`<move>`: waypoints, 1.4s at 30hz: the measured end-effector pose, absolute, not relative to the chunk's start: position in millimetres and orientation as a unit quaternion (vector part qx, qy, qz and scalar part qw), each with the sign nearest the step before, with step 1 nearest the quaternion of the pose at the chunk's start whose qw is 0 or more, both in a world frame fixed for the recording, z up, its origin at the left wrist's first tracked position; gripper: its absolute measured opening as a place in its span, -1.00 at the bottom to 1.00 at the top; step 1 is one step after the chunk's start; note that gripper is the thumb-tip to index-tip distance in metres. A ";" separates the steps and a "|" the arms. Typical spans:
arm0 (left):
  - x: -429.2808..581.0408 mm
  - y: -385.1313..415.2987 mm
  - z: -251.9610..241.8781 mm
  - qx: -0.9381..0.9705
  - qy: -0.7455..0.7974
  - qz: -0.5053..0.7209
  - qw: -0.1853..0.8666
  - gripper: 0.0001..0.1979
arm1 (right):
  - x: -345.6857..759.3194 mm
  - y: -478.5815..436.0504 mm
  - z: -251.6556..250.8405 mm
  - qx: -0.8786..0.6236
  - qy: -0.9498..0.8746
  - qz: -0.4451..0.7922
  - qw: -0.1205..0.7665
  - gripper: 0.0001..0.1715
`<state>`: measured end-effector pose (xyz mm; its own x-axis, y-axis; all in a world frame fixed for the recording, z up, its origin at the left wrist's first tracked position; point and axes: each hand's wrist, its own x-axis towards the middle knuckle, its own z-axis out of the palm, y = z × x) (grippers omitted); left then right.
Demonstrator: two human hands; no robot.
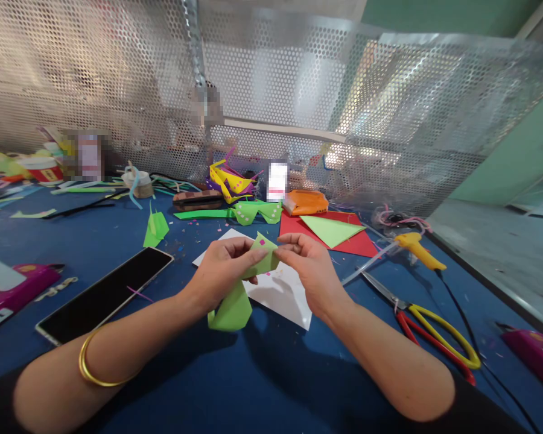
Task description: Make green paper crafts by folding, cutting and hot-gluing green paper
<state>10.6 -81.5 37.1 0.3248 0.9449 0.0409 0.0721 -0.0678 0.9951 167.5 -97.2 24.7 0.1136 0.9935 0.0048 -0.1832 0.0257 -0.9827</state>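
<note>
My left hand [224, 265] is closed around a light green paper cutout [230, 310], thumb on top. The cutout is folded, with a pink square stuck near its upper tip and a wider lobe hanging below the hand. My right hand [310, 265] pinches at the cutout's right edge, its fingertips close together. Beneath both hands lies a white sheet [294, 298] with small pink bits on it. Just beyond are green paper glasses [256, 212] dotted with pale squares.
Left of the hands lie a dark-screened phone [113, 286], a folded green paper piece [156, 228] and a purple tool [25, 289]. On the right are scissors [416, 319], a yellow glue gun [419, 248] and red paper [362, 241]. A perforated metal screen [271, 72] stands behind.
</note>
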 end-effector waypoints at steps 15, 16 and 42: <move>11.3 -80.2 34.2 0.613 0.436 0.396 0.526 -0.67 | 165.9 -98.3 22.9 -0.480 -0.447 0.500 0.565 -0.66; 11.5 -80.4 34.7 0.612 0.437 0.396 0.527 -0.66 | 165.9 -98.4 22.8 -0.480 -0.448 0.500 0.565 -0.67; 10.1 -77.1 37.4 0.557 0.500 0.343 0.567 -0.74 | 261.3 -63.8 50.9 -0.662 -0.614 0.086 0.421 -0.71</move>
<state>10.1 -77.1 37.4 0.2651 0.9465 -0.1841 0.1674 0.1428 0.9755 261.3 -63.8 50.9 0.2310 0.8860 0.4021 0.7407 0.1078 -0.6631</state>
